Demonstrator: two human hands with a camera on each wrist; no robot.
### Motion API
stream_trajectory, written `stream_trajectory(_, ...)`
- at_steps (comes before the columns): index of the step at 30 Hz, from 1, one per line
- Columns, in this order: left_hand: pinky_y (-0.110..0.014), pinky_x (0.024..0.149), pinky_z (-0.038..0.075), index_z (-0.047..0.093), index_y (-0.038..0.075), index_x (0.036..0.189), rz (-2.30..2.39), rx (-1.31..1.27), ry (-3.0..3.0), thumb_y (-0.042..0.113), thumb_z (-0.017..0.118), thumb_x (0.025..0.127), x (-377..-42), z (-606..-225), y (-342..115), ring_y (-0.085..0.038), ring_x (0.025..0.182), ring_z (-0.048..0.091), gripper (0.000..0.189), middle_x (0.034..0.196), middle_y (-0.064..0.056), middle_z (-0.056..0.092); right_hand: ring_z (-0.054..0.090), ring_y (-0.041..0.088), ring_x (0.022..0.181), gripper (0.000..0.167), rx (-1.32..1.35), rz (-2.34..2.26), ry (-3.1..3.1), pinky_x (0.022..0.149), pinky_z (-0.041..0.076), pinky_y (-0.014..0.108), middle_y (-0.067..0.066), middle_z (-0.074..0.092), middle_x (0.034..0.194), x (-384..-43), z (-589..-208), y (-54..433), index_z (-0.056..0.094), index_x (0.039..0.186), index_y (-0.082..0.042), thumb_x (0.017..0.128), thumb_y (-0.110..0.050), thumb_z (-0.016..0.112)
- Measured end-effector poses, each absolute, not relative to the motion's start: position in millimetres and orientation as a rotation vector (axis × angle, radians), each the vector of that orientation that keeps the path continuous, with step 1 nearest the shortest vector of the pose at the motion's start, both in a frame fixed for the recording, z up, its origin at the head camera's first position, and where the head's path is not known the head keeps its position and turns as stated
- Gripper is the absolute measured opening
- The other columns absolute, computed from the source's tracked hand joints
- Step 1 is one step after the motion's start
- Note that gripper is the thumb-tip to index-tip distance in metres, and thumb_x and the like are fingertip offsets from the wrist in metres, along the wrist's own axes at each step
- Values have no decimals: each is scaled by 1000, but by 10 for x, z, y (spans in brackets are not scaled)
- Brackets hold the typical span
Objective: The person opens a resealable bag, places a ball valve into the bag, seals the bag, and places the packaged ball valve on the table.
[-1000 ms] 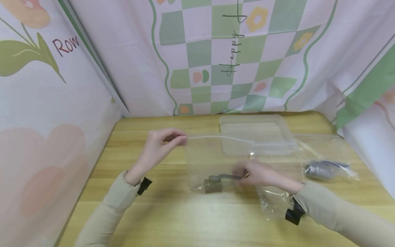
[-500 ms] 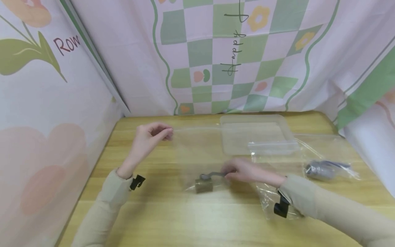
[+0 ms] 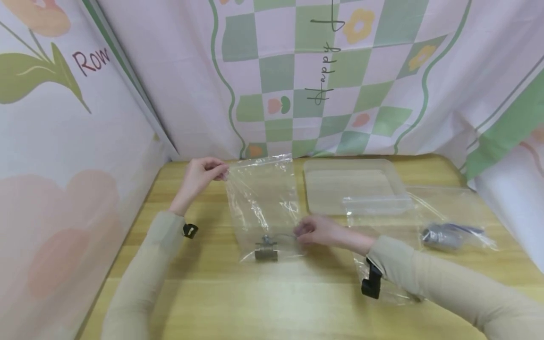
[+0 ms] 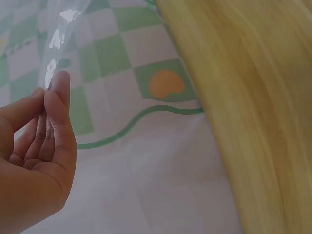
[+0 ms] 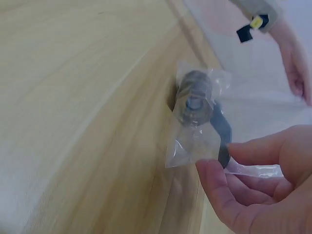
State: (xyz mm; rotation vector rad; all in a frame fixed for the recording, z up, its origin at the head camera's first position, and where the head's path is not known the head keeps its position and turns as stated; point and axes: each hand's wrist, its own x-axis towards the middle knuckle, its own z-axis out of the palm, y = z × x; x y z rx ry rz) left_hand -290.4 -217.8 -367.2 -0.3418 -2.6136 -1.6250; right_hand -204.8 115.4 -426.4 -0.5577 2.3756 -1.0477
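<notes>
A clear zip-lock bag [image 3: 263, 193] stands stretched upward at the middle of the table. In its bottom lies a metal ball valve [image 3: 266, 252] with a grey lever [image 5: 223, 129], its body close over the wood. My left hand [image 3: 204, 172] pinches the bag's upper left corner between thumb and fingers; the left wrist view shows the glossy plastic rising from those fingertips [image 4: 61, 83]. At the lower right, my right hand [image 3: 320, 231] has thumb and index finger around the lever's end, over the plastic.
A translucent shallow plastic tray [image 3: 312, 203] lies at the back of the table [image 3: 272, 302]. Another clear bag [image 3: 357, 208] overlaps its front edge, partly under my right forearm. Farther right lies a bag holding a grey cylindrical part [image 3: 442, 236]. Printed curtains [image 3: 191, 94] close off the back and sides.
Both hands have moved left, bringing the bag and ball valve along. My left hand has risen toward the back, and the bag now stands taller and narrower in view.
</notes>
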Motion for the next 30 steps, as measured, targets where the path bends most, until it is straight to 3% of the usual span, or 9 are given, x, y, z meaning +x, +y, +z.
stream_trajectory(7, -23, 75, 63, 69, -8, 111, -1672, -224, -2712, 13, 67, 95, -3265, -3838, -2186, -12, 75, 72, 26, 108, -29, 71, 66, 29, 105, 37, -464, -1050, 2395, 97, 58, 42, 18, 69, 114, -2023, -4260, 1072, 61, 121, 6, 91, -17, 66)
stream_trajectory(13, -26, 81, 63, 65, -10, 115, -1772, -164, -2798, 7, 65, 95, -3444, -4019, -2206, -11, 76, 69, 27, 112, -29, 68, 63, 33, 111, 47, -362, -1092, 2365, 101, 56, 45, 21, 64, 123, -1995, -4277, 1004, 53, 130, 9, 95, -21, 62)
stream_trajectory(22, -44, 103, 55, 61, -8, 122, -1796, -104, -2909, 11, 64, 96, -3564, -4231, -2275, -10, 81, 67, 33, 119, -26, 67, 63, 32, 112, 52, -310, -1109, 2350, 101, 55, 46, 22, 62, 126, -1961, -4294, 957, 50, 133, 8, 94, -24, 63)
stream_trajectory(30, -36, 89, 62, 62, -12, 118, -1755, -85, -2932, 5, 65, 94, -3623, -4335, -2233, -5, 67, 66, 30, 102, -21, 73, 64, 31, 109, 58, -308, -1122, 2330, 100, 56, 45, 24, 60, 128, -1911, -4284, 940, 44, 136, 12, 94, -23, 64)
